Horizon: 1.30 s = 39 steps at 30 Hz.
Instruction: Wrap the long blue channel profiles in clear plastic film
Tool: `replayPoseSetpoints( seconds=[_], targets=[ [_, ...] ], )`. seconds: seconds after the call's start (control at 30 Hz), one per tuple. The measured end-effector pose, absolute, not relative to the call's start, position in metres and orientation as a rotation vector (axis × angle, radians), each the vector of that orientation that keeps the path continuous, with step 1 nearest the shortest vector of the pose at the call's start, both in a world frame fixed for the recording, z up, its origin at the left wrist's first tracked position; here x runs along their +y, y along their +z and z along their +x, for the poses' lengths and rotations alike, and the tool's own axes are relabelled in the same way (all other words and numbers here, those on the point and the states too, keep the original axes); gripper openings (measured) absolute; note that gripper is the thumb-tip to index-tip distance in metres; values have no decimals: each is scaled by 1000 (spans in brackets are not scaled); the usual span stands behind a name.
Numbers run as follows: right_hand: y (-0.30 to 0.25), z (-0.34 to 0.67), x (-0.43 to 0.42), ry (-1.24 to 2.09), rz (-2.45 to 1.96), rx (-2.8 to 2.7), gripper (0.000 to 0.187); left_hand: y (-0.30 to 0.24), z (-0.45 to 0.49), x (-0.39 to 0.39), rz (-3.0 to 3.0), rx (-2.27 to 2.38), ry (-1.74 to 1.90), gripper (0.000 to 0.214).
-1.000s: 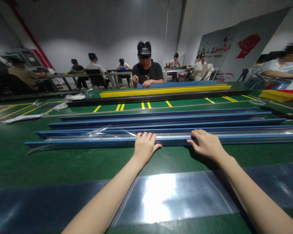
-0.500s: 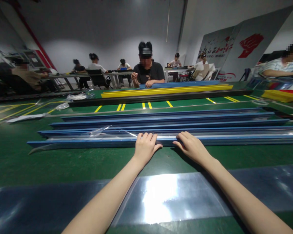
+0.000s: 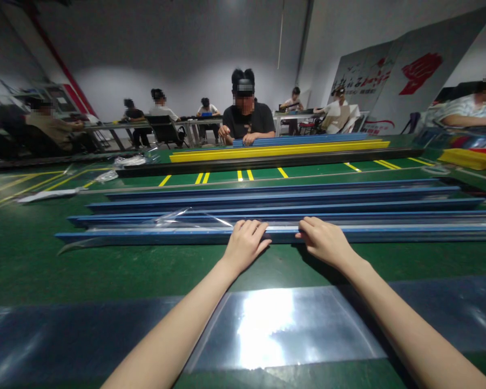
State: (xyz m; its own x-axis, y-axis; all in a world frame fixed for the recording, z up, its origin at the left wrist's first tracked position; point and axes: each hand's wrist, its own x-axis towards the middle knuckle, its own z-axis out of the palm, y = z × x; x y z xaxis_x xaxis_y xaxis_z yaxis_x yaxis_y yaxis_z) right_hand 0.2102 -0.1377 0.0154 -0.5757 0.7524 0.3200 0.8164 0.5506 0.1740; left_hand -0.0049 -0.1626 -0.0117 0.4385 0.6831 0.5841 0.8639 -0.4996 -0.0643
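Note:
The nearest long blue channel strip (image 3: 146, 238) lies across the green table, with clear plastic film (image 3: 174, 218) sticking up from its left part. Over its far edge curl the fingers of my left hand (image 3: 247, 242), the thumb on the near side, closed on the strip. A short way to the right, my right hand (image 3: 324, 240) is closed on the same strip, fingers folded in and thumb tucked against them. Whether film is also pinched under its fingertips is hidden. A pale band runs along the channel between the two hands.
Several more blue strips (image 3: 267, 197) lie just beyond. A clear flat sheet (image 3: 85, 335) spans the table below my forearms. Farther off are a black strip (image 3: 267, 162), a yellow strip (image 3: 283, 151) and a co-worker (image 3: 263, 119) in black. A yellow tray (image 3: 465, 159) sits far right.
My right hand's fingers have folded in tighter, with the thumb drawn under. The near strip's left end now appears farther right. My left hand keeps its hold.

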Motion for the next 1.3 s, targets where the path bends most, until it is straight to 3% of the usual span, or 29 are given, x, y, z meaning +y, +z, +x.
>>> replayPoseSetpoints(
  seconds=[1.3],
  targets=[
    [2,224,-137,-480,-1359,-2493,20,-8,-2,-168,-2100,-1448,-584,35]
  ],
)
